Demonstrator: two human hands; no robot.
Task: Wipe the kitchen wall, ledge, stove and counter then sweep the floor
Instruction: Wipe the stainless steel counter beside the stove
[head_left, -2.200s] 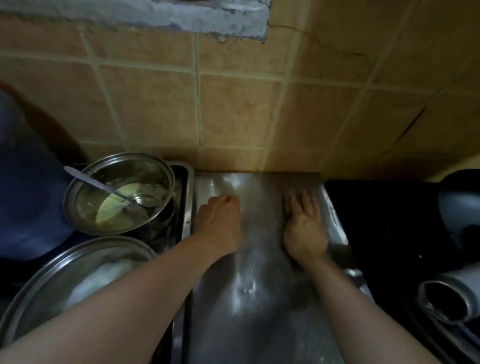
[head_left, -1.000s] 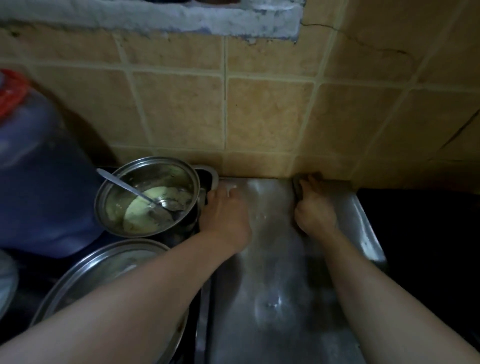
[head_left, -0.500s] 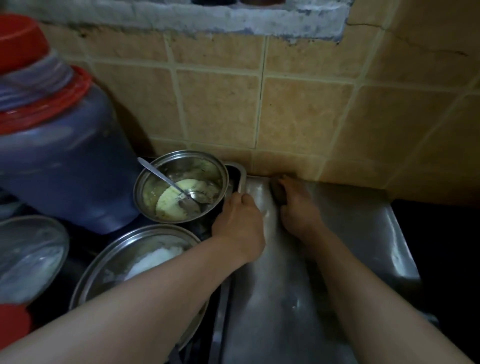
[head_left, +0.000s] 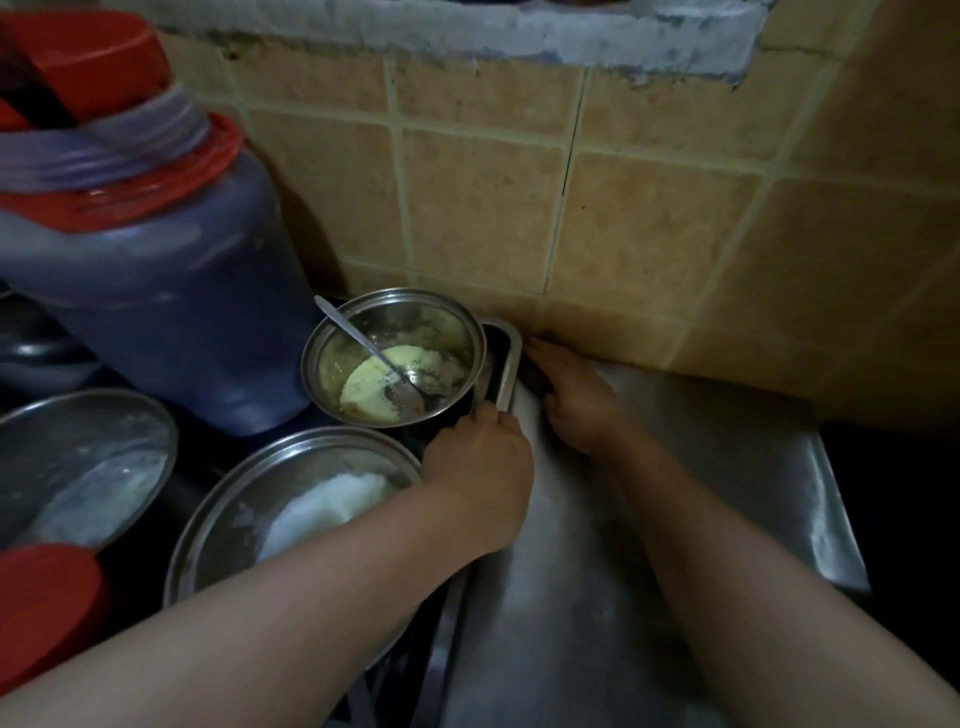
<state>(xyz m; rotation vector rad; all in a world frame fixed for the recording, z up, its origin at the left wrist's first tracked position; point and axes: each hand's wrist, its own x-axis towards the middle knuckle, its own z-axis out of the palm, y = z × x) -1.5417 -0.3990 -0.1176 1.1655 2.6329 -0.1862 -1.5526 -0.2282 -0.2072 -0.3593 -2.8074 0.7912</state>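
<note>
The steel worktop (head_left: 649, 545), smooth and dully shining, runs lengthwise from the viewer to the tan tiled wall (head_left: 519, 208). At its far left corner the right hand (head_left: 576, 400) presses a dark cloth (head_left: 535, 371), fingers fairly straight and pointing at the wall. The left hand (head_left: 480, 462) curls over the worktop's left edge beside a round steel pot (head_left: 395, 358) with a spoon (head_left: 363, 343).

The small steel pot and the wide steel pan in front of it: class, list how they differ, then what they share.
The small steel pot is deep and narrow; the wide steel pan is broader and shallower. The pot holds a pale yellow residue with a spoon leaning in it; the pan holds something white and no utensil. The pot sits nearer the tiled wall; the pan nearer the person. Both are round, shiny metal, uncovered.
</note>
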